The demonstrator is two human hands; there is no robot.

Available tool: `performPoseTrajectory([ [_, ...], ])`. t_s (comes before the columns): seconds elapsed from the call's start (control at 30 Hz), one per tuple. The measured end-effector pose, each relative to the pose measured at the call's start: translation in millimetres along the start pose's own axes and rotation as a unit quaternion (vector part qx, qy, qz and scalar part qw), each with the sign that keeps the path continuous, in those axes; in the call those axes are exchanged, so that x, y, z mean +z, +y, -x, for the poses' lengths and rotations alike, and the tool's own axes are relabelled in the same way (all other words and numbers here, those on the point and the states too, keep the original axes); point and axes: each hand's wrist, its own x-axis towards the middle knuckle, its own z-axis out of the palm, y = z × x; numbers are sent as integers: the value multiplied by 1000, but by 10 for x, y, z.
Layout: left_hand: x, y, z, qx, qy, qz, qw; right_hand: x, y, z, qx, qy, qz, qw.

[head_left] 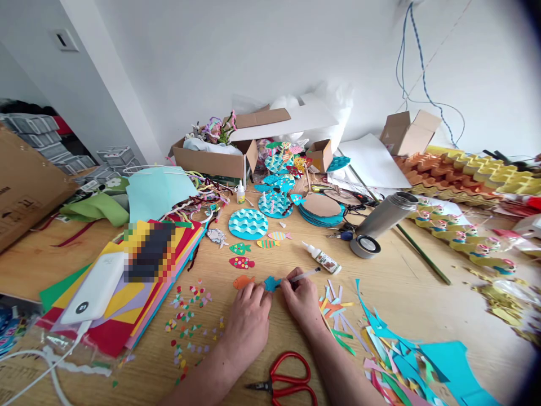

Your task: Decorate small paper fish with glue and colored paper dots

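A small blue paper fish point(271, 283) lies flat on the wooden table between my hands. My left hand point(250, 316) presses its bent, closed fingertips at the fish's left edge, pinning it down. Just behind those fingers is an orange paper fish point(242, 281), partly covered by them. My right hand point(302, 293) pinches a slim pen point(306, 274), its tip down at the blue fish's right end. In front of my hands lie red-handled scissors point(291, 375), blades pointing left. A white glue bottle point(324, 259) rests on its side beyond my right hand.
Decorated paper fish point(242, 263) and a blue wavy disc point(248, 224) lie ahead. Confetti pieces point(192, 327) are scattered left, near stacked coloured sheets point(114, 344). Paper scraps point(393, 349) spread right. A metal flask point(386, 214) lies tilted beside its lid point(365, 246). Boxes point(211, 160) line the back.
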Motion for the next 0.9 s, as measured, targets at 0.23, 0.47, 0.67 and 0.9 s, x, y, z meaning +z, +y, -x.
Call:
performPoseTrajectory([
  [0.23,2,0,2,-1,-1,-3,1000,4,-3,0,0,7,-12,1000],
  [0.47,-3,1,0,0,-2,-3,1000,9,20,0,3,6,-9,1000],
  [0.67,6,-3,0,3,-3,-2,1000,1,14,3,-1,-7,-7,1000],
  [0.9,5,-6,-1,2,-2,-7,1000,1,2,5,3,-1,-8,1000],
])
